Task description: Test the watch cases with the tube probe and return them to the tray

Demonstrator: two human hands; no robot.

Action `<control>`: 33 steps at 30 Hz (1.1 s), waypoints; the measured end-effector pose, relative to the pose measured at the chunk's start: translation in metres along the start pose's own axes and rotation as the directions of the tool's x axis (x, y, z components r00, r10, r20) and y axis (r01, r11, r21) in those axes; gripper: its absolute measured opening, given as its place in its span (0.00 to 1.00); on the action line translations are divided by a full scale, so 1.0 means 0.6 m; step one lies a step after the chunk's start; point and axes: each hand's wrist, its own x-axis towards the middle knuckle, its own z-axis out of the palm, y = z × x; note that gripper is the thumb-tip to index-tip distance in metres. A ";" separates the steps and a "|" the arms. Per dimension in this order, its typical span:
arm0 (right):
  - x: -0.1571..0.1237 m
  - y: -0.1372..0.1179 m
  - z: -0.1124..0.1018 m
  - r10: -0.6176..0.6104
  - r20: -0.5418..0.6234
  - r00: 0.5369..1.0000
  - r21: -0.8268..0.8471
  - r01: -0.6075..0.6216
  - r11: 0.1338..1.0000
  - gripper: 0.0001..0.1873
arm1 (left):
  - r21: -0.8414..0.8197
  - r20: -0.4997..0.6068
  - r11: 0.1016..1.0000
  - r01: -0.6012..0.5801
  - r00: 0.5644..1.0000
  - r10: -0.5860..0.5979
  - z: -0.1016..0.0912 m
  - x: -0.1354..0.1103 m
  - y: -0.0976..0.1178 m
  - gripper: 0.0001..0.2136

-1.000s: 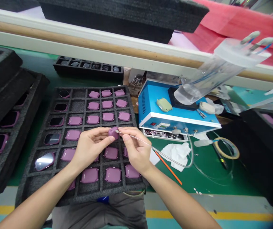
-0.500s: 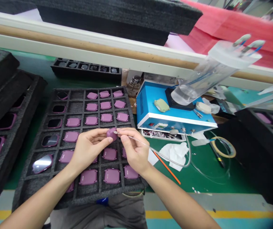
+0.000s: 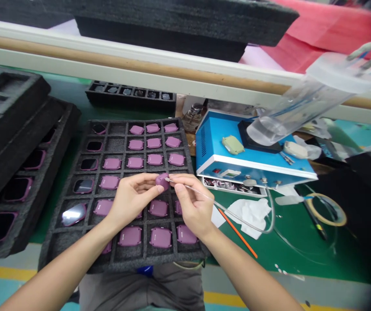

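Note:
Pinched in the fingers of my left hand [image 3: 130,198] is a small purple watch case [image 3: 162,180], held up on edge over the foam tray. My right hand [image 3: 194,209] grips the end of a thin clear tube [image 3: 237,217] like a pen, and its narrow tip meets the edge of the case or lies just beside it; contact is hard to make out. Beneath both hands is the dark foam tray [image 3: 146,255], its compartments holding many purple watch cases [image 3: 161,237]. Along its left column lie watches with dark screens [image 3: 83,185].
A blue box-shaped machine [image 3: 218,134] stands behind right, bearing a clear cylinder [image 3: 289,103] and a pale green watch case [image 3: 232,144]. White tissue [image 3: 248,214], an orange stick [image 3: 237,233] and a tape roll [image 3: 330,209] lie at right. Stacked foam trays [image 3: 26,116] rise at left; a shelf rail [image 3: 140,69] crosses behind.
The camera view has swung slightly to the left, so everything appears further right. Both hands keep the same hold on the watch case and tube.

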 end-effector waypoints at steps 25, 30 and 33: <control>0.004 0.003 0.002 -0.045 0.007 0.999 -0.006 0.045 0.999 0.07 | 0.219 0.028 0.971 -0.098 0.995 0.094 -0.008 -0.008 0.009 0.19; -0.011 0.009 -0.004 -0.018 -0.016 1.000 0.029 0.019 0.999 0.07 | 0.806 0.125 0.507 -0.306 0.925 0.359 -0.076 0.049 0.041 0.18; -0.016 0.009 -0.003 0.026 -0.027 0.999 0.033 -0.025 0.999 0.07 | 0.945 0.130 0.230 -0.232 0.914 0.384 -0.133 0.125 0.069 0.20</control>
